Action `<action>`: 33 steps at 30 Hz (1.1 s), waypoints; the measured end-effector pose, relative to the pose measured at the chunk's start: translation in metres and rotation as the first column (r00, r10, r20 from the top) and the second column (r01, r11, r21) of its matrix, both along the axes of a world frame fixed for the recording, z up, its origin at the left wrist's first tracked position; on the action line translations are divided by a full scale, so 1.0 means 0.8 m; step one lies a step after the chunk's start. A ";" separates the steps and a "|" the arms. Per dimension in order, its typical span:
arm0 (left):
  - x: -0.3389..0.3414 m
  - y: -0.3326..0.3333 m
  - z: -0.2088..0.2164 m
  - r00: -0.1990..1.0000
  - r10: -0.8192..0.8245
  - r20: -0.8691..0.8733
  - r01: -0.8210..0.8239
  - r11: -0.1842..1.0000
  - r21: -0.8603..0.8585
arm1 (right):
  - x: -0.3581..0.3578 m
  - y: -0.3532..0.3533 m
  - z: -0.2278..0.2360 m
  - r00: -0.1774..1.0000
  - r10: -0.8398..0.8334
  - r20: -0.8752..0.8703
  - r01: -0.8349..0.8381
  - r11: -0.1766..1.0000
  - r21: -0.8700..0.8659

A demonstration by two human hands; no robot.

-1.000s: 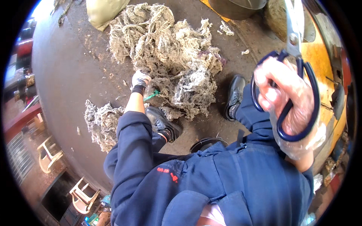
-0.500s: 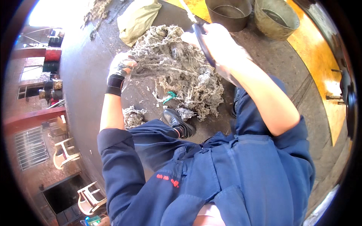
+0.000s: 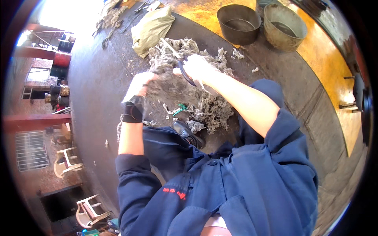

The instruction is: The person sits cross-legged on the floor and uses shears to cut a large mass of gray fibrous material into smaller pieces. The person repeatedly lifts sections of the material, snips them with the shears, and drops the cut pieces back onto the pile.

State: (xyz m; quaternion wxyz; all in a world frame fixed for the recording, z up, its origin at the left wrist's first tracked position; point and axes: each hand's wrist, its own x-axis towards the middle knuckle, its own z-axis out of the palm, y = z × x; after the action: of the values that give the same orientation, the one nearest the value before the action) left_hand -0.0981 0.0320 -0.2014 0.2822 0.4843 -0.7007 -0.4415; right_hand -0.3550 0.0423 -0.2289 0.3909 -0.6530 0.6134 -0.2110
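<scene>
My right hand [image 3: 198, 69], in a pale glove, is closed around the black-handled scissors [image 3: 171, 48]; their light blades point up and to the left over the pile. My left hand [image 3: 138, 84], gloved and with a black wrist band [image 3: 132, 111], grips the left side of a grey, stringy clump of fibre waste [image 3: 167, 87], blurred by motion. More of this tangled fibre [image 3: 214, 112] lies on the floor in front of me. A scrap of green string [image 3: 180, 109] sits at its near edge, close to my black shoe [image 3: 188, 133].
A pale cloth sack [image 3: 151, 31] rests behind the pile. Two round metal tubs [image 3: 238, 26] stand at the far right, beside a yellow surface [image 3: 328, 65]. More fibre [image 3: 110, 16] lies at the far left. Light-coloured chairs [image 3: 67, 162] stand along the left.
My right hand has come nearer and to the left with the scissors. My left hand has moved right and slightly nearer. Both hands are now closer together over the fibre.
</scene>
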 end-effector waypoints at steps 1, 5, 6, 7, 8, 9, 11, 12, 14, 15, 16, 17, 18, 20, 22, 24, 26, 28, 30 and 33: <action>0.021 -0.010 -0.019 0.988 -0.132 0.083 0.128 0.990 0.050 | 0.005 -0.011 -0.016 0.997 -0.064 0.044 0.062 0.997 0.056; 0.000 0.028 -0.086 0.877 -0.473 -0.088 0.425 0.848 -0.317 | -0.001 -0.027 -0.034 0.983 -0.163 -0.083 0.168 0.984 0.060; -0.044 0.063 -0.078 0.997 0.074 0.029 -0.079 0.897 0.434 | -0.015 -0.031 -0.056 0.986 -0.120 -0.111 0.119 0.993 -0.021; -0.049 0.076 -0.084 0.982 -0.004 0.189 -0.040 0.973 0.228 | -0.013 -0.035 -0.071 0.981 -0.173 -0.084 0.174 0.985 0.011; -0.056 0.087 -0.095 0.931 -0.017 0.364 0.013 1.000 0.015 | -0.013 -0.040 -0.090 0.971 -0.231 -0.063 0.234 0.971 0.044; -0.074 0.092 -0.081 0.956 0.046 0.288 -0.097 0.982 0.165 | -0.014 -0.045 -0.110 0.956 -0.291 -0.046 0.293 0.953 0.080; -0.062 0.092 -0.112 0.920 -0.113 0.376 0.073 0.990 0.120 | -0.017 -0.050 -0.135 0.977 -0.212 -0.035 0.215 0.966 0.141; -0.063 0.097 -0.115 0.923 -0.087 0.374 0.048 0.993 0.112 | -0.023 -0.054 -0.151 0.979 -0.202 -0.005 0.200 0.961 0.189; -0.070 0.106 -0.103 0.967 -0.033 0.252 -0.009 0.987 0.163 | -0.025 -0.046 -0.143 0.988 -0.152 -0.014 0.149 0.940 0.306; -0.068 0.108 -0.100 0.991 0.009 0.133 -0.039 0.974 0.225 | -0.016 -0.040 -0.122 0.994 -0.100 -0.047 0.111 0.921 0.373; -0.062 0.108 -0.108 1.000 0.006 -0.021 0.000 0.961 0.278 | -0.016 -0.041 -0.108 0.974 0.040 -0.223 0.024 0.960 0.277; -0.060 0.109 -0.094 1.000 0.026 0.000 -0.025 0.967 0.255 | -0.017 -0.047 -0.119 0.956 0.064 -0.286 0.011 0.968 0.252; -0.057 0.110 -0.075 0.999 0.046 0.021 -0.050 0.971 0.233 | -0.019 -0.059 -0.137 0.934 0.085 -0.347 -0.004 0.974 0.228; -0.021 0.101 -0.068 0.915 -0.222 0.336 0.286 0.946 -0.154 | -0.006 -0.075 -0.157 0.861 0.140 -0.489 -0.065 0.984 0.167; 0.008 0.116 -0.088 0.991 0.009 0.130 0.046 0.911 -0.411 | 0.006 -0.087 -0.203 0.909 0.057 -0.414 -0.013 0.994 0.109; 0.040 0.109 -0.085 0.954 0.043 0.295 0.115 0.860 -0.497 | 0.030 -0.090 -0.236 0.946 0.016 -0.324 0.013 0.996 0.088; 0.041 0.106 -0.058 0.950 0.160 0.270 -0.121 0.980 -0.156 | 0.071 -0.075 -0.244 0.978 -0.151 -0.144 0.175 0.969 0.173; 0.044 0.102 -0.059 0.920 0.114 0.374 -0.047 0.982 -0.184 | 0.103 -0.075 -0.274 0.964 -0.261 -0.058 0.267 0.949 0.167; 0.039 0.102 -0.076 0.878 0.178 0.444 -0.128 0.982 -0.140 | 0.132 -0.072 -0.309 0.916 -0.379 0.130 0.352 0.917 0.188; 0.040 0.103 -0.082 0.845 0.137 0.517 -0.061 0.985 -0.161 | 0.171 -0.082 -0.349 0.922 -0.385 0.034 0.381 0.920 0.095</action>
State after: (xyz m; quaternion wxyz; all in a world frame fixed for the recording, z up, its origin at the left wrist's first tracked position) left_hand -0.0658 0.1146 -0.2668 0.1351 0.6013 -0.7539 -0.2275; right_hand -0.2179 -0.0236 -0.5081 0.3859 -0.4971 0.7276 -0.2733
